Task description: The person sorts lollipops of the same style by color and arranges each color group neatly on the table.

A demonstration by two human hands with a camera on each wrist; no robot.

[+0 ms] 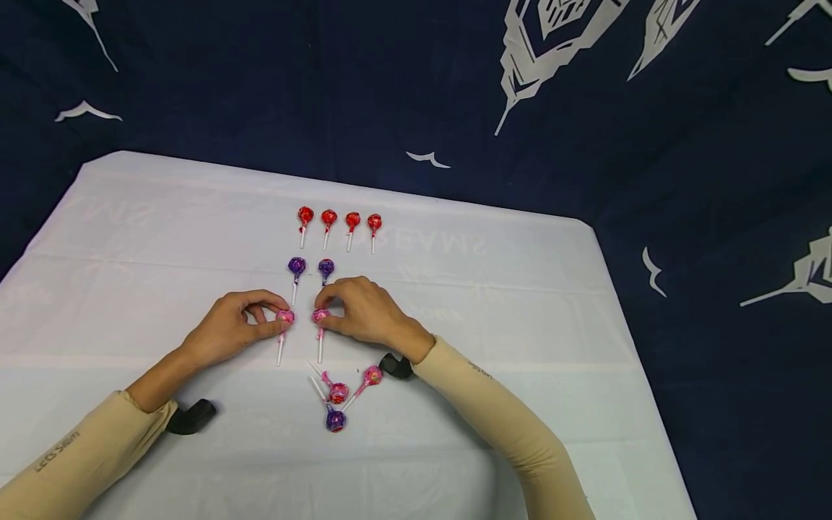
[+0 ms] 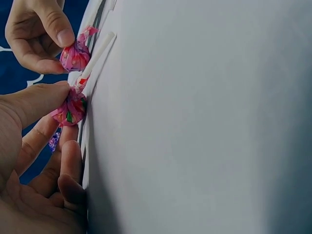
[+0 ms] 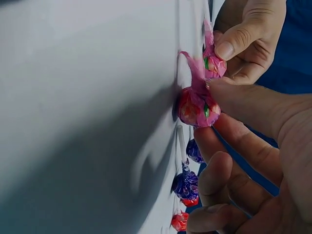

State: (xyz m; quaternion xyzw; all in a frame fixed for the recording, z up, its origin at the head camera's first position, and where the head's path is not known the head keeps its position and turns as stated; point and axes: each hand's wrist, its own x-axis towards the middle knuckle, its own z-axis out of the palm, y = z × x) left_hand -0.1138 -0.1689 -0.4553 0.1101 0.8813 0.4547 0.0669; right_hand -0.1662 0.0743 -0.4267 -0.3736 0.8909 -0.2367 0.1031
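Note:
My left hand [image 1: 229,326] pinches a pink lollipop [image 2: 69,113] by its wrapped head between thumb and fingers, the white stick pointing toward me. Beside it, my right hand [image 1: 365,310] grips a second pink lollipop [image 3: 199,108] the same way, its stick roughly parallel to the first. Just beyond the hands lie two purple lollipops, one [image 1: 297,266] at the left and one [image 1: 326,267] whose stick is partly hidden by the right hand. Farther back, several red lollipops [image 1: 328,217] form a row with their sticks toward me.
Nearer me, a loose group holds a pink lollipop [image 1: 338,393], another pink lollipop [image 1: 373,375] and a purple lollipop [image 1: 335,421], their sticks at different angles. A white cloth [image 1: 520,303] covers the table. Behind it hangs a dark blue cloth [image 1: 312,87] with white feather patterns.

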